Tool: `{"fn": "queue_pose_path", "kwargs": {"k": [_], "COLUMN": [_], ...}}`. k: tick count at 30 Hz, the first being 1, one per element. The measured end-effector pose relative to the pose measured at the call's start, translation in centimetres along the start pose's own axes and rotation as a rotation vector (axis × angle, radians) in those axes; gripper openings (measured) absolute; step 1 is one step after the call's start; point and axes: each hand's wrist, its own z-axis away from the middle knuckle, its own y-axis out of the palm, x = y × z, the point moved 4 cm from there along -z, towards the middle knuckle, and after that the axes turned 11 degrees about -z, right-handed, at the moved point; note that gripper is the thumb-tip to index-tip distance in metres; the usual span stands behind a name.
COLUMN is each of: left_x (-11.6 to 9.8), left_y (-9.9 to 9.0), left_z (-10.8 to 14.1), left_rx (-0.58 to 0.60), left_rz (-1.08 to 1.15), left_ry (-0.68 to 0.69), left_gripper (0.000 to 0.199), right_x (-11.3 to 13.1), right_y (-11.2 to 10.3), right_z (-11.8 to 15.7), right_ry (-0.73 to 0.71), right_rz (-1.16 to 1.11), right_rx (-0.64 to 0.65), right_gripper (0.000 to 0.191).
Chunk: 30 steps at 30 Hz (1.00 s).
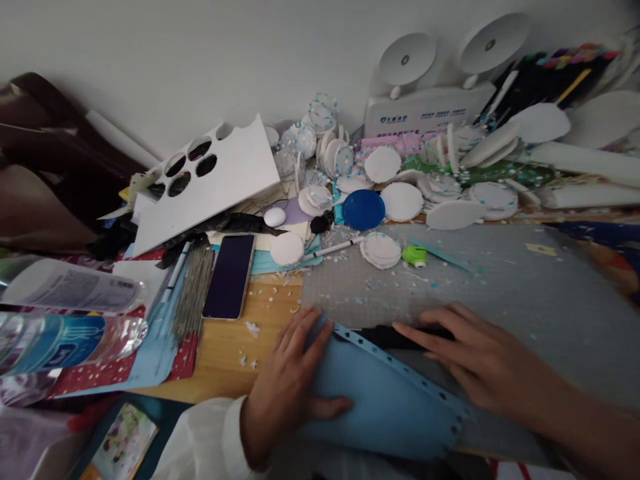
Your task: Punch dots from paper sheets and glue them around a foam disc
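Note:
A light blue sheet with a row of small dark star cutouts along its slanted upper edge lies at the front of the grey cutting mat. My left hand rests on the sheet's left part, fingers spread, the thumb lying on its surface. Beyond the starred edge is a black-handled tool, its thin tip touching or close to the sheet near my left fingertips. My right hand is closed around the tool's handle, index finger stretched along it.
A phone, a bundle of thin sticks and two plastic bottles lie at left. White foam discs, a blue disc, a pen and a green sharpener-like item are behind. A holed white board leans back left.

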Motion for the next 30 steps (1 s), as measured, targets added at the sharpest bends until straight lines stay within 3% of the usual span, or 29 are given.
{"fn": "queue_pose_path", "kwargs": {"k": [6, 14, 24, 28, 30], "left_x": [0.0, 0.1, 0.1, 0.2, 0.1], "left_y": [-0.4, 0.4, 0.2, 0.2, 0.0], "left_z": [-0.2, 0.2, 0.3, 0.4, 0.5], "left_rx": [-0.001, 0.067, 0.016, -0.008, -0.050], "left_rz": [-0.038, 0.039, 0.006, 0.005, -0.016], "left_ry": [-0.013, -0.078, -0.114, -0.089, -0.061], "left_gripper": [0.094, 0.106, 0.101, 0.099, 0.096], "right_x": [-0.3, 0.5, 1.8, 1.6, 1.3], "right_y": [0.2, 0.6, 2.1, 1.2, -0.2], "right_z": [-0.5, -2.3, -3.8, -3.0, -1.6], "right_ry": [-0.004, -0.045, -0.008, -0.007, 0.007], "right_rz": [0.020, 0.114, 0.187, 0.200, 0.226], "right_rx": [-0.005, -0.068, -0.139, -0.221, -0.321], "right_gripper": [0.061, 0.057, 0.054, 0.056, 0.061]}}
